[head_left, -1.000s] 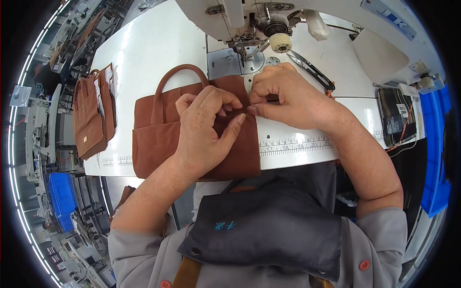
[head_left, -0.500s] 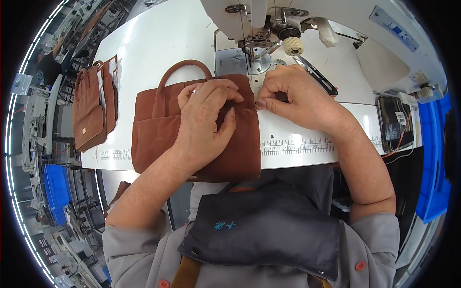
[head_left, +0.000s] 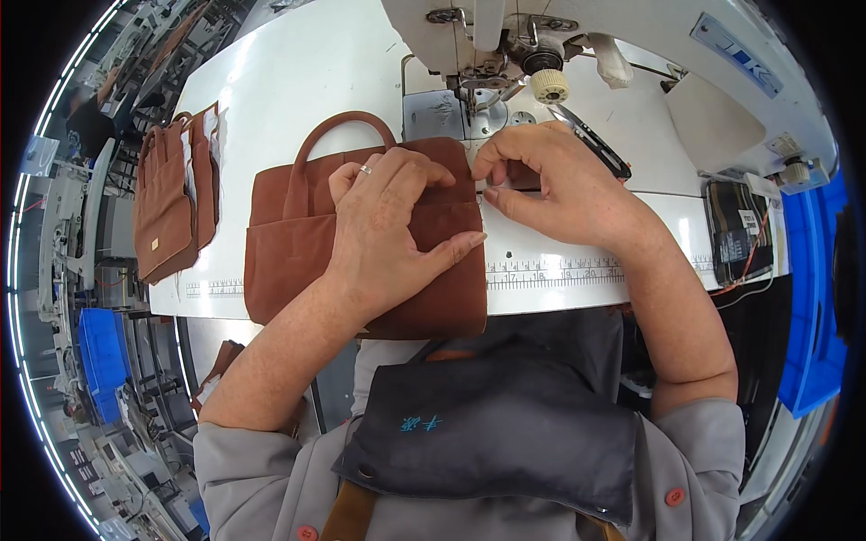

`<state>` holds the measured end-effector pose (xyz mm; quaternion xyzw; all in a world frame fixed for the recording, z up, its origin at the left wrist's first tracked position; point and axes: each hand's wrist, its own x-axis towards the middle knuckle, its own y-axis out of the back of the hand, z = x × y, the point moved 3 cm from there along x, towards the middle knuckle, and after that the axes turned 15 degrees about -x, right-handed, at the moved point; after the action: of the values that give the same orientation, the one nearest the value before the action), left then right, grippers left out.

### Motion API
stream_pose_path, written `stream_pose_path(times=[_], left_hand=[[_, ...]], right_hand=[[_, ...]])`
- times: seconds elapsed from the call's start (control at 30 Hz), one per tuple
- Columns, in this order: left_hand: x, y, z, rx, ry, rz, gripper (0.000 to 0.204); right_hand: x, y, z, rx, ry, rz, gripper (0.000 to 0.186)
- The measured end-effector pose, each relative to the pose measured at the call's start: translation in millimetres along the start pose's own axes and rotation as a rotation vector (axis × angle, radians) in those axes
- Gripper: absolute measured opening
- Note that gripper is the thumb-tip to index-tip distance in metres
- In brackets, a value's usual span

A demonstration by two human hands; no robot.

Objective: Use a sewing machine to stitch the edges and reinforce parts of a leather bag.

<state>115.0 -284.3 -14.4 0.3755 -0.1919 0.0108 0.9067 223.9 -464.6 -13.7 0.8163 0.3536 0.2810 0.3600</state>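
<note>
A brown bag (head_left: 298,270) with an arched handle (head_left: 329,122) lies at the table's front edge. My left hand (head_left: 383,216) rests over its upper right part, fingers bent and thumb stretched out along the surface. Just beside the bag's upper right edge, my right hand (head_left: 550,185) has index finger and thumb curled together in a loose pinch; anything between the fingertips is too small to make out. Directly beyond are the sewing machine's needle and presser foot (head_left: 468,104). Black-handled snips (head_left: 595,144) lie beyond my right hand, partly hidden by it.
A second brown bag (head_left: 167,225) lies at the table's (head_left: 244,63) left. A dark folded item (head_left: 731,234) with a cord is at the right, beside the machine body. Blue bins (head_left: 101,361) stand beside both sides of the table. A co-worker (head_left: 90,126) shows far left.
My left thumb has extended rightward and down along the bag. My right fingers have shifted slightly near the bag's edge. The view has shifted a little, moving the machine rightward in frame.
</note>
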Motion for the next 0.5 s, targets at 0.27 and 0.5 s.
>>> stream_pose_path(times=[0.27,0.5], left_hand=[[3.2,-4.7,-0.5,0.030,0.020,-0.084,0.038],[3.5,-5.8,4.9,-0.012,0.040,-0.077,0.036]], right_hand=[[-0.4,-5.3,-0.2,-0.314,0.183,0.126,0.014],[0.0,-7.0,5.2,-0.288,0.087,0.092,0.015]])
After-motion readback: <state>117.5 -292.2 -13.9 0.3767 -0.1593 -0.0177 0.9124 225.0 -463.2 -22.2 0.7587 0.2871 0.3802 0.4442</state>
